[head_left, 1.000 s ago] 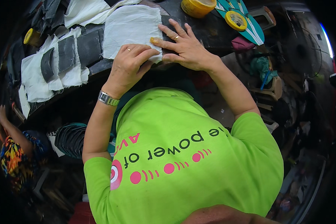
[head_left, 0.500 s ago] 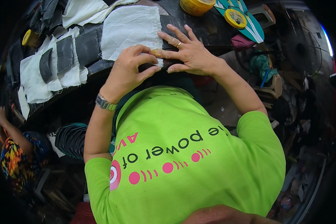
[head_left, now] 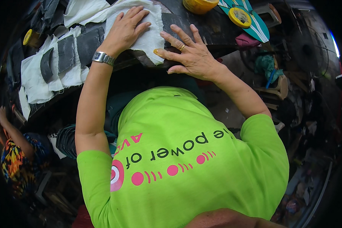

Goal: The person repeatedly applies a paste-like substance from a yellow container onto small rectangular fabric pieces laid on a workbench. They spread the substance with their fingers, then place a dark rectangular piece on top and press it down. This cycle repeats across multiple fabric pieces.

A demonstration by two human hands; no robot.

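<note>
My left hand lies flat with fingers stretched on a white cloth piece with frayed edges, at the table's near edge. My right hand, fingers spread and palm down, is at the cloth's near right corner. Its index fingertip, smeared with something yellow, is close to that corner; whether it touches cannot be made out. A dark flat sheet shows beyond the right fingers. Nothing is gripped in either hand.
Left on the table, several dark pieces lie over white cloth. A yellow tub, a yellow lid and teal sole-shaped pieces are at the far right. A fan stands right; another person's arm shows at left.
My left hand has moved away from the cloth's near edge, opening from a pinch to lie flat farther up. The cloth's near left edge has shifted. My right hand has moved slightly.
</note>
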